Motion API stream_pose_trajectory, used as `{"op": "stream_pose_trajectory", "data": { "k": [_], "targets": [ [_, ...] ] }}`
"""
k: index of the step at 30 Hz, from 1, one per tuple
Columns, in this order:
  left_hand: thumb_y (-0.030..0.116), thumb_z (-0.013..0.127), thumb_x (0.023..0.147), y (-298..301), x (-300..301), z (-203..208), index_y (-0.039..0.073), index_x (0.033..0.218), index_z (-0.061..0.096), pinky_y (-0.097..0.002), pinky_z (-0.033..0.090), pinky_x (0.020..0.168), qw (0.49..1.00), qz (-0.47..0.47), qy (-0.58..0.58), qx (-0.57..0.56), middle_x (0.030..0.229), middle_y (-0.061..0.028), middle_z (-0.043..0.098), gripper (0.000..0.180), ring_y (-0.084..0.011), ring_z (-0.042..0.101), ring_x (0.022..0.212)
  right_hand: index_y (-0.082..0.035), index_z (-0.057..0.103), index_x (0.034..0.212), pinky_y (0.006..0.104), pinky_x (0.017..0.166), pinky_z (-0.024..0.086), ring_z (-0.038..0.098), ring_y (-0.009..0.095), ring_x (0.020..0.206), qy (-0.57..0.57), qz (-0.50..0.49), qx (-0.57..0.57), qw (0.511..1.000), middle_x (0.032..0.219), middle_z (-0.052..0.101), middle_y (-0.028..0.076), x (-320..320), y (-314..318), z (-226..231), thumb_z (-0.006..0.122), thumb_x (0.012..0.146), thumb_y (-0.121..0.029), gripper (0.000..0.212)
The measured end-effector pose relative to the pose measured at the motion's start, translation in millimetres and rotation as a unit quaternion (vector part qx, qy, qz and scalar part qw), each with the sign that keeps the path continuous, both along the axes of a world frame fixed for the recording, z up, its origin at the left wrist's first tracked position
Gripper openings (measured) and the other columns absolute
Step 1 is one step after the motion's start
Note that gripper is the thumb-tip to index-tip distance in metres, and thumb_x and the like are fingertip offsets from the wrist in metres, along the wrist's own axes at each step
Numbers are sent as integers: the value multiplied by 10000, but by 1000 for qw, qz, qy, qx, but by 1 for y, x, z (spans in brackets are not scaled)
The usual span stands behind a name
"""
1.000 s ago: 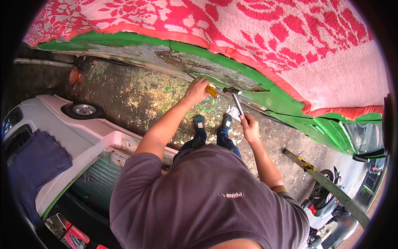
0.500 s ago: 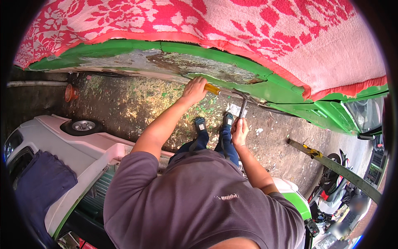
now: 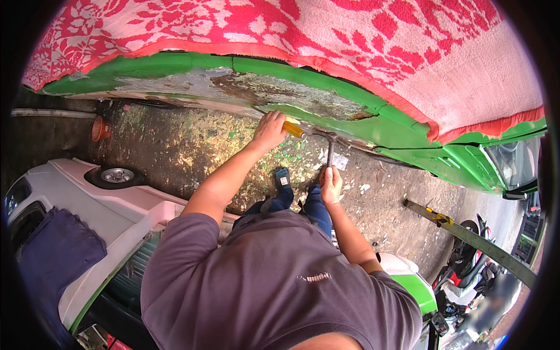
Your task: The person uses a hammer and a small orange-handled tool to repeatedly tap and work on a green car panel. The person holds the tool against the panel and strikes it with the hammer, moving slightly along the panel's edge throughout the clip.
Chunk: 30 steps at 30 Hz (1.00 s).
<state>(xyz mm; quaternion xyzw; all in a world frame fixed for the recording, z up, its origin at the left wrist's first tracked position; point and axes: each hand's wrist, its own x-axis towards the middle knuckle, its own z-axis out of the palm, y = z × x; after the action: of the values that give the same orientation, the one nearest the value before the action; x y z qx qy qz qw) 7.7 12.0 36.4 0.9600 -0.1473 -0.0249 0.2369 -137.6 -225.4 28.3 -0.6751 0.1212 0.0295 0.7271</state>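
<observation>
My left hand (image 3: 270, 129) is closed round a tool with a see-through yellow handle (image 3: 293, 129). Its working end is hidden behind my fingers, close to the lower edge of a green car body panel (image 3: 350, 125). In my right hand (image 3: 331, 185) is a hammer (image 3: 331, 153), gripped by its dark handle. The hammer head lies right by the butt of the yellow handle; I cannot tell whether they touch. Above my left hand the panel has a bare patch (image 3: 274, 93), grey and rust-brown, with ragged paint edges.
A red-and-pink patterned towel (image 3: 233, 26) drapes over the car. Paint flakes litter the ground (image 3: 192, 140) round my feet. A pale vehicle (image 3: 125, 192) stands behind me at left, a dark cloth (image 3: 64, 245) on it. At right are a metal beam (image 3: 472, 236) and motorcycles (image 3: 464, 256).
The hammer in my right hand has swung left, bringing its head close to the yellow handle's butt. My left hand has shifted slightly left and down with its tool.
</observation>
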Motion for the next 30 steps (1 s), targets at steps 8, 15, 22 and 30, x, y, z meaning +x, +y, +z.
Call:
{"op": "stream_pose_trajectory", "data": {
  "k": [8,15,22,30],
  "targets": [
    [152,690,741,-12,-2,5,59,975,552,-441,437,903,998,-32,-39,-24,1035,-117,562,288,-319,536,1038,-98,460,819,214,421,261,312,34,481,24,8,50,998,607,373,-62,15,-26,4,466,1045,-305,307],
    [186,710,801,-10,-2,-4,63,870,595,-447,443,868,999,-23,-33,-32,923,-96,587,181,-307,569,964,-91,485,825,210,432,272,325,34,489,25,30,13,999,617,392,-60,19,-25,4,478,1041,-298,300],
    [157,720,766,-12,0,-4,71,846,595,-435,453,849,997,-37,-52,-34,905,-92,592,172,-299,576,961,-84,488,822,216,430,281,333,39,488,40,34,15,998,626,409,-51,22,-29,12,470,1042,-305,312],
    [141,731,695,-11,1,-2,82,861,624,-428,455,878,998,-53,-11,16,924,-76,616,206,-275,587,994,-81,487,819,220,432,290,331,42,484,29,42,-18,999,621,407,-47,22,-33,8,461,1042,-309,320]
  ]
}}
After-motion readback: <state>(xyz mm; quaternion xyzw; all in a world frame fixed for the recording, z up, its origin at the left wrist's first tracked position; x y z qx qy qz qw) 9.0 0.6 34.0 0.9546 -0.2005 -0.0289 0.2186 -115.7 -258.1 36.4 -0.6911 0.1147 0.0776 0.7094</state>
